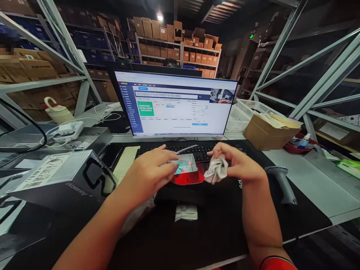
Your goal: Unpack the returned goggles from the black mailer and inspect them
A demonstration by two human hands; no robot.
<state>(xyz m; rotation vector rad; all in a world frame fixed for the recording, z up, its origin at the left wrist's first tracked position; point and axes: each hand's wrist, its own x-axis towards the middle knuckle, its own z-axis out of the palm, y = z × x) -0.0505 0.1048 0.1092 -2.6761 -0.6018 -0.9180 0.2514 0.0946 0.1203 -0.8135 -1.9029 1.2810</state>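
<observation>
My right hand (234,159) is closed on a crumpled pale grey-white cloth (216,170). My left hand (152,168) has its fingers stretched out over the left side of a small open box (191,162). Whether they touch the box I cannot tell. Pale teal shows inside it. Just in front of the box lies a shiny red goggle lens (188,178), partly behind the hands. Nearer to me, a small white packet (186,212) rests on the black desk mat (180,243). Clear plastic wrap (137,216) lies partly hidden under my left forearm.
Behind my hands stand a keyboard (201,153) and a lit monitor (180,107). Printed goggle boxes (75,176) are stacked at left. At right are a barcode scanner (282,183), a cardboard box (270,133) and white baskets (239,118). Metal rack posts (281,48) flank the desk.
</observation>
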